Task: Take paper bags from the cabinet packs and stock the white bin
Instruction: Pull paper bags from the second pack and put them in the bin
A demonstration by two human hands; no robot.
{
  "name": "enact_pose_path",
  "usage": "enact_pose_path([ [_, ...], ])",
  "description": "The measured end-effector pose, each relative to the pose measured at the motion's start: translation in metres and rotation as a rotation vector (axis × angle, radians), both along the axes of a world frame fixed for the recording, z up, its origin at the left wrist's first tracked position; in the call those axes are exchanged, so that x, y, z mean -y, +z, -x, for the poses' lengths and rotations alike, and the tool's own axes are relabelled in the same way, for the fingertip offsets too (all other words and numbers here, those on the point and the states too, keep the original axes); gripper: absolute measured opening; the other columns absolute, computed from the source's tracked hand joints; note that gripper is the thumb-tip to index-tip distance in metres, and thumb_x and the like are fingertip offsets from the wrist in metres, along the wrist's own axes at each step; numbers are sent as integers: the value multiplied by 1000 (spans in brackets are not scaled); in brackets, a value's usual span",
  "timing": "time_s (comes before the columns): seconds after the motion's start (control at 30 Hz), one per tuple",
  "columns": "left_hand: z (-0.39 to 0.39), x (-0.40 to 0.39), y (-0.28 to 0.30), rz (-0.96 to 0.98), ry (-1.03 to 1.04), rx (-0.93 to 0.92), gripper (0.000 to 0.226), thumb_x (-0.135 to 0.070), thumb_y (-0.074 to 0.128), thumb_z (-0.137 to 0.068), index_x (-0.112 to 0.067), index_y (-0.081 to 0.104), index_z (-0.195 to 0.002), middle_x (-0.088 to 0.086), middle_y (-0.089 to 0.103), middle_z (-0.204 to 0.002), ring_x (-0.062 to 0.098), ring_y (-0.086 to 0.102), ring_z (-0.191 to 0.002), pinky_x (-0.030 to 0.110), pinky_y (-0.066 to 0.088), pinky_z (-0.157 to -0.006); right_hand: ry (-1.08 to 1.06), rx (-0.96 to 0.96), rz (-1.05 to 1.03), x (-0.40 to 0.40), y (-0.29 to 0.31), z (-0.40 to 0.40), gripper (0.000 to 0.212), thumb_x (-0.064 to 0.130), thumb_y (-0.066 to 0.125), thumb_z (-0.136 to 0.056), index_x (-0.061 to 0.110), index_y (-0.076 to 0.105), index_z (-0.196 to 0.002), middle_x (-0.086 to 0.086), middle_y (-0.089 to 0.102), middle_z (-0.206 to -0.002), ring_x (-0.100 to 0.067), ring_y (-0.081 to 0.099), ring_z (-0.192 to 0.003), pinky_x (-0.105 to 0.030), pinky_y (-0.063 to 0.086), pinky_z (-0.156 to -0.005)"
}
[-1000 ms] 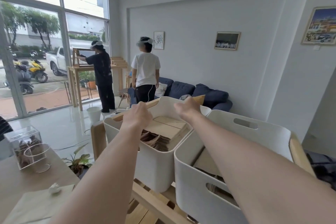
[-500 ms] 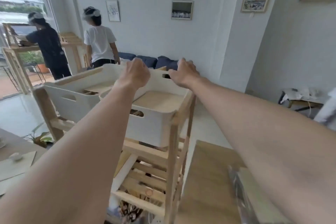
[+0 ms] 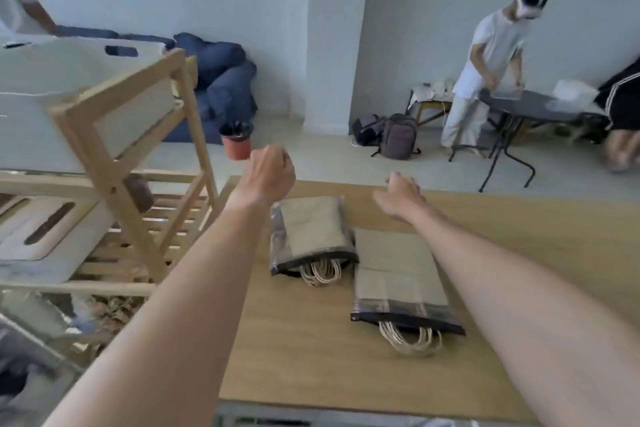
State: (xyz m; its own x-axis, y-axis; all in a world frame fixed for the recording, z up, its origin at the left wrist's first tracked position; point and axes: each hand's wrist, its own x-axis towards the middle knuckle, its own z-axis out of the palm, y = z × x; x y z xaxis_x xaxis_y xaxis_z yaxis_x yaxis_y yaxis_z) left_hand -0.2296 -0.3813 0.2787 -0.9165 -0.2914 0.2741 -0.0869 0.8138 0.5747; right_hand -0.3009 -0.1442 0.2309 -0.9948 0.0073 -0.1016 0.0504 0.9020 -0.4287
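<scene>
We found both arms stretched out over the wooden cabinet top (image 3: 311, 340), with nothing in either hand. The left hand (image 3: 268, 172) hung above the far left corner of that top, its fingers curled into a loose fist around nothing; the right hand (image 3: 401, 196) hovered past the far end of the packs, its fingers loosely bent and apart, gripping nothing that we could see. Two packs of paper bags lay flat on the top, side by side and overlapping slightly at one corner: the left pack (image 3: 310, 230) farther from us, the right pack (image 3: 398, 279) nearer. Each was wrapped in clear plastic, with twisted paper handles spilling out of its near, open end. The white bin (image 3: 31, 80) sat on the upper level of the wooden shelf rack (image 3: 121, 156) to our left, well apart from the packs; its inside was hidden from us, so we could not tell how full it was. We judged the work to be between loads: both packs seemed to hold bags yet, and the reaching, pulling out and carrying over to the bin remained to be done.
</scene>
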Motion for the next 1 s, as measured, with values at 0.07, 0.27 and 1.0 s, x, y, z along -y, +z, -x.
enact_pose_path([
  [0.07,-7,-51,-38,-41,-76,59,24,-14,43,-94,-7,65,-95,13,65,-96,30,60,-85,39,51,-72,-63,67,3,-43,-35,-18,58,34,48,-92,13,35,-145,-15,35,-151,-36,34,-138,-49,35,-107],
  [0.27,-46,-173,-134,-125,-231,234,23,-14,43,-93,-8,65,-98,10,67,-97,26,62,-91,33,48,-74,-227,259,119,-128,-121,-78,52,31,48,-86,19,45,-137,-16,44,-144,-37,40,-133,-46,37,-108],
  [1.0,-136,-246,-217,390,-408,345,7,-21,40,-93,-22,46,-91,0,68,-95,23,48,-104,36,31,-91,-400,327,519,-165,-174,-127,33,35,55,-95,12,48,-117,-14,60,-114,-36,65,-95,-38,52,-67],
])
